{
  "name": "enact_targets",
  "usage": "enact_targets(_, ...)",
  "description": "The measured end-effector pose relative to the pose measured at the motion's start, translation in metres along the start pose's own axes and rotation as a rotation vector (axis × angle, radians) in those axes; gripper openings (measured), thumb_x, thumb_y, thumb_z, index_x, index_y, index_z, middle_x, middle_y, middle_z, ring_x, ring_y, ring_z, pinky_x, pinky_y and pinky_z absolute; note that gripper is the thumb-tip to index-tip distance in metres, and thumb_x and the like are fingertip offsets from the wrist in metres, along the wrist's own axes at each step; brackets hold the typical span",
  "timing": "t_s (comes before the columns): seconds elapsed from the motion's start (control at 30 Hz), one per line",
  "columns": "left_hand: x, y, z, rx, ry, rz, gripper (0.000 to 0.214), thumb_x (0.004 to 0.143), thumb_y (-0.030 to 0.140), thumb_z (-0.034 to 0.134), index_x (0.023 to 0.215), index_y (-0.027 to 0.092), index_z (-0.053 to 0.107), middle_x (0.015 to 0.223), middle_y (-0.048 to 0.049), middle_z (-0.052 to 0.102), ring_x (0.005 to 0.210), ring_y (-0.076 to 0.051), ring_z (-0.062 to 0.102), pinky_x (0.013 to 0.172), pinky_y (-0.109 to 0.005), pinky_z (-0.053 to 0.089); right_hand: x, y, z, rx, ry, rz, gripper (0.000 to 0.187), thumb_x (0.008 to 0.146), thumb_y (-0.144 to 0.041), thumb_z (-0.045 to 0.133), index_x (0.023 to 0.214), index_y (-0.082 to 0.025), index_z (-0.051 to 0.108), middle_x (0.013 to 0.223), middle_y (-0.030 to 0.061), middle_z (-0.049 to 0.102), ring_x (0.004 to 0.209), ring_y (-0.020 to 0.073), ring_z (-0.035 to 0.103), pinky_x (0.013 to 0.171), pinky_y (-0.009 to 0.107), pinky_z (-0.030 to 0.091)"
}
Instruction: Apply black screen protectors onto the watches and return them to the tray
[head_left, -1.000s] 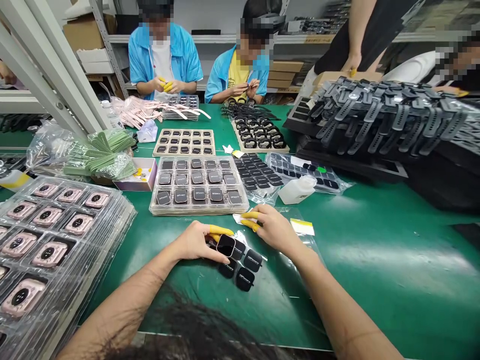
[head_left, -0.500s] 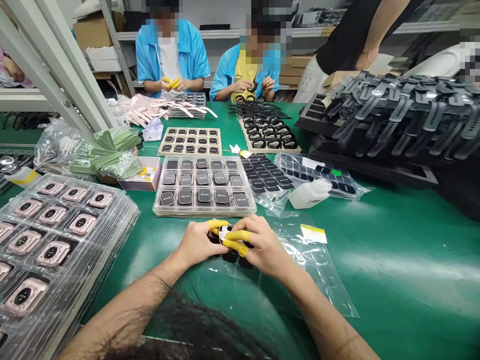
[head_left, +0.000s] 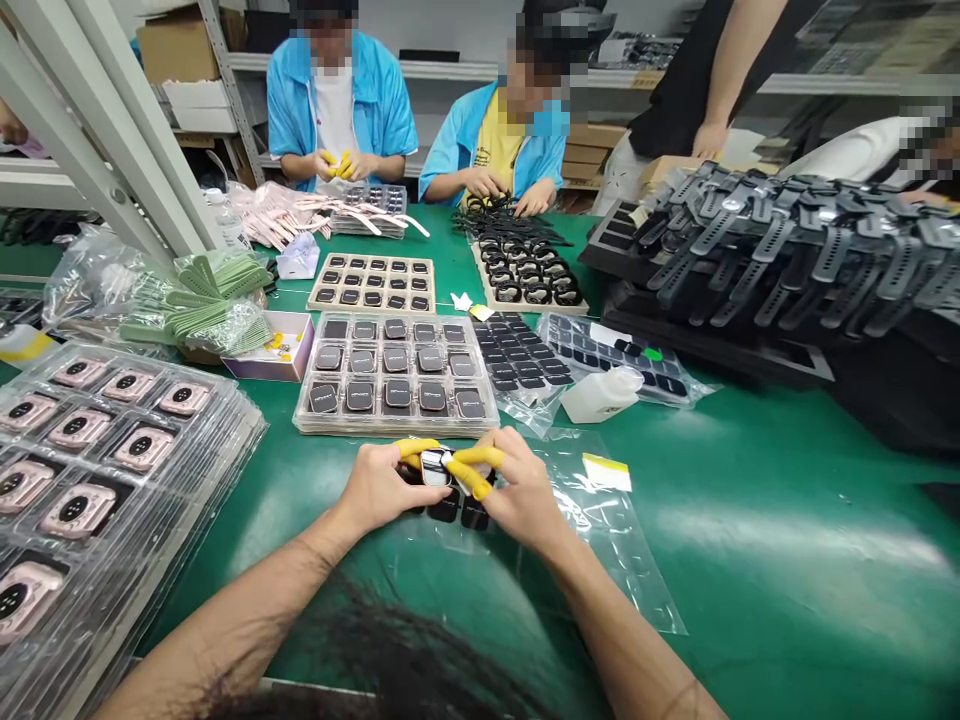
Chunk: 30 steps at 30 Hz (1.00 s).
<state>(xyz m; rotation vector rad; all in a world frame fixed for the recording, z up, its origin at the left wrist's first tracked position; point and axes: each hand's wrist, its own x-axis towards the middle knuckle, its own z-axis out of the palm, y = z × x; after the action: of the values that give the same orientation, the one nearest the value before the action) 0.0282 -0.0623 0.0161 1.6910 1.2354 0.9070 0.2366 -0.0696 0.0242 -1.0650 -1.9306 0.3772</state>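
A smartwatch case (head_left: 435, 468) with a shiny face and light rim is gripped at its left side by my left hand (head_left: 379, 485). Yellow finger covers sit on fingers of both hands. At the case's right edge, my right hand (head_left: 517, 490) has its fingers closed on a small white piece (head_left: 448, 458), whose kind I cannot make out. Beneath the hands lie dark square stickers (head_left: 475, 512) on a clear sheet, partly hidden. Just beyond stands a clear tray (head_left: 397, 428) of square watch pieces with dark printed faces.
Stacked trays of pink watch cases (head_left: 79, 510) stand at left. A white bottle (head_left: 602, 394), a clear plastic bag (head_left: 626, 545) and a sticker pack (head_left: 660, 375) lie at right. Grey watch straps (head_left: 787, 240) are heaped behind. Two co-workers in blue sit across the table.
The watch case now shows more of its face, and my right fingers have shifted toward its right edge. The camera view has turned slightly right. One co-worker's hands have lowered to the black straps.
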Motion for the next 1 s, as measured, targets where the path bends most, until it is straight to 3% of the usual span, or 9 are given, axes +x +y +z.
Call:
enact_targets(0.1, 0.0, 0.0, 0.0, 0.048, -0.045, 0.035, 0.046, 0.065, 0.024, 0.09, 0.111, 0.023, 0.086, 0.091, 0.0001, 0.086, 0.076, -0.02, 0.077, 0.075, -0.027, 0.063, -0.001, 0.0, 0.001, 0.073, -0.075, -0.019, 0.019, 0.103, -0.041, 0.067, 0.095, -0.029, 0.08, 0.079, 0.0037, 0.067, 0.075, 0.0214, 0.062, 0.067, 0.037, 0.051)
enact_targets(0.27, 0.0, 0.0, 0.0, 0.038, -0.019, -0.013, 0.048, 0.068, 0.03, 0.092, 0.114, 0.019, 0.085, 0.092, -0.003, 0.086, 0.078, -0.022, 0.079, 0.075, -0.029, 0.064, -0.002, 0.002, 0.003, 0.028, -0.004, -0.013, 0.019, 0.103, -0.038, 0.068, 0.095, -0.026, 0.079, 0.078, 0.0026, 0.063, 0.075, 0.0199, 0.059, 0.067, 0.035, 0.049)
enact_targets(0.37, -0.001, -0.001, 0.001, 0.095, -0.033, 0.06, 0.049, 0.066, 0.025, 0.091, 0.115, 0.023, 0.085, 0.1, -0.0026, 0.087, 0.085, -0.024, 0.08, 0.085, -0.031, 0.065, -0.001, 0.002, 0.003, 0.031, -0.051, -0.056, 0.016, 0.103, -0.035, 0.068, 0.094, -0.025, 0.078, 0.077, 0.0023, 0.062, 0.074, 0.0203, 0.058, 0.066, 0.035, 0.047)
enact_targets(0.5, -0.002, -0.001, 0.001, 0.106, 0.021, 0.043, 0.045, 0.07, 0.031, 0.092, 0.114, 0.022, 0.085, 0.094, -0.0024, 0.087, 0.081, -0.023, 0.08, 0.08, -0.031, 0.066, 0.0, -0.002, 0.006, -0.069, 0.02, -0.006, 0.021, 0.103, -0.037, 0.065, 0.09, -0.025, 0.075, 0.077, 0.0034, 0.063, 0.075, 0.0218, 0.059, 0.067, 0.037, 0.047)
enact_targets(0.6, -0.003, -0.002, 0.001, 0.122, 0.02, 0.109, 0.048, 0.066, 0.026, 0.093, 0.113, 0.024, 0.085, 0.103, -0.0026, 0.087, 0.087, -0.024, 0.082, 0.088, -0.033, 0.067, -0.002, -0.005, 0.01, -0.002, -0.011, -0.029, 0.024, 0.105, -0.041, 0.063, 0.091, -0.026, 0.075, 0.077, 0.0028, 0.063, 0.074, 0.021, 0.058, 0.066, 0.036, 0.047)
enact_targets(0.7, -0.004, -0.003, -0.001, 0.118, 0.078, 0.139, 0.048, 0.067, 0.03, 0.094, 0.114, 0.025, 0.085, 0.097, -0.0022, 0.087, 0.084, -0.024, 0.082, 0.085, -0.032, 0.068, -0.002, 0.002, 0.005, -0.059, 0.075, 0.096, 0.025, 0.105, -0.044, 0.061, 0.093, -0.027, 0.076, 0.08, 0.0042, 0.064, 0.078, 0.0229, 0.06, 0.069, 0.038, 0.051)
enact_targets(0.8, -0.002, -0.005, -0.003, 0.097, 0.158, 0.174, 0.05, 0.071, 0.038, 0.095, 0.117, 0.022, 0.085, 0.093, -0.0035, 0.087, 0.077, -0.022, 0.081, 0.079, -0.033, 0.07, -0.005, 0.018, -0.012, -0.176, 0.19, 0.184, 0.023, 0.103, -0.048, 0.064, 0.104, -0.029, 0.077, 0.097, 0.0083, 0.069, 0.095, 0.0281, 0.062, 0.084, 0.046, 0.054)
enact_targets(0.9, 0.0, -0.007, -0.006, 0.089, 0.191, 0.25, 0.049, 0.071, 0.041, 0.096, 0.115, 0.021, 0.085, 0.099, -0.0062, 0.087, 0.079, -0.023, 0.082, 0.087, -0.036, 0.07, -0.009, 0.03, -0.027, -0.118, 0.079, 0.177, 0.036, 0.099, -0.052, 0.069, 0.129, -0.032, 0.071, 0.121, 0.0093, 0.07, 0.115, 0.0312, 0.061, 0.1, 0.052, 0.052)
enact_targets(1.0, 0.002, -0.008, -0.011, 0.083, 0.174, 0.341, 0.049, 0.071, 0.042, 0.096, 0.114, 0.019, 0.085, 0.104, -0.0083, 0.087, 0.086, -0.025, 0.083, 0.092, -0.037, 0.07, -0.012, 0.032, -0.031, -0.058, -0.053, 0.177, 0.04, 0.097, -0.053, 0.072, 0.132, -0.034, 0.068, 0.124, 0.0071, 0.073, 0.118, 0.0313, 0.062, 0.103, 0.053, 0.051)
